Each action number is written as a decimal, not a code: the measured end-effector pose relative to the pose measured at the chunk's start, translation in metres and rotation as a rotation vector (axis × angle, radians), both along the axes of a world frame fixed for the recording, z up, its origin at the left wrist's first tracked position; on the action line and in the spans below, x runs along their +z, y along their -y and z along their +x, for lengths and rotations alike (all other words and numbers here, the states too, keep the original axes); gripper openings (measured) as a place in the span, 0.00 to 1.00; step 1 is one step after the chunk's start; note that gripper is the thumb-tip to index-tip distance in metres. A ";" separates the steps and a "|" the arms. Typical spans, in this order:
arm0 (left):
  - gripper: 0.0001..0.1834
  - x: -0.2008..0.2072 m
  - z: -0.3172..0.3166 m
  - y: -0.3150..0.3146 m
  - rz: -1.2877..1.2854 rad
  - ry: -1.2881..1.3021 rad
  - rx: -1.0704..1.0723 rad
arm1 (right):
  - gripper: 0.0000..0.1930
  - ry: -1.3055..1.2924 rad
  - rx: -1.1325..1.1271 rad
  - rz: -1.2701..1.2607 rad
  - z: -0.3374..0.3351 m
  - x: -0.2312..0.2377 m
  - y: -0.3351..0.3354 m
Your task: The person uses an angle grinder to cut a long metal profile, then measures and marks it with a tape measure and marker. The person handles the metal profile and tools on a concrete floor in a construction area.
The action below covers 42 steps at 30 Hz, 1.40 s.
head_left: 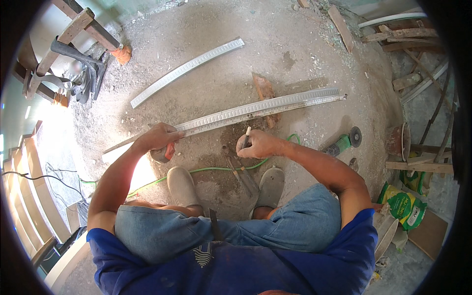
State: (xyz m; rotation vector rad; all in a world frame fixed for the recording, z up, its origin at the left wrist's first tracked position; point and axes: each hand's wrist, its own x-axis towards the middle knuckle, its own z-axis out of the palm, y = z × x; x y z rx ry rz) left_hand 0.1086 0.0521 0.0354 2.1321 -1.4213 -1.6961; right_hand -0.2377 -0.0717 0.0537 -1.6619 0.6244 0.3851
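Measurement of a ribbed metal strip looks to be the step in hand, with marking probably part of it. The strip lies just beyond the shoes, over the floor, running from the left hand toward the far right and crossing a wood piece. Along its near edge runs what appears to be the blade of a tape measure. The left fingers are curled round the tape's case, close to the strip; how firmly they press cannot be told. Nearer than the strip, the right hand has its fingers pinching a marker, which looks apart from the metal. The next move, I judge, calls for blade and strip to be held aligned while the marker meets the chosen spot; a slip there could spoil the mark.
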 end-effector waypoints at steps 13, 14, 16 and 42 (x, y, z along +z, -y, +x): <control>0.27 0.002 0.000 -0.001 -0.033 0.011 -0.004 | 0.08 0.007 -0.011 0.010 0.000 0.000 0.000; 0.27 0.003 0.000 -0.001 -0.042 0.011 -0.001 | 0.08 0.003 -0.010 0.011 0.000 0.001 0.000; 0.27 0.004 0.000 -0.001 -0.033 0.016 -0.001 | 0.08 0.004 -0.009 0.013 0.001 0.002 0.000; 0.27 0.020 0.109 -0.039 -0.083 0.280 0.299 | 0.10 0.028 0.009 -0.032 0.001 -0.004 0.000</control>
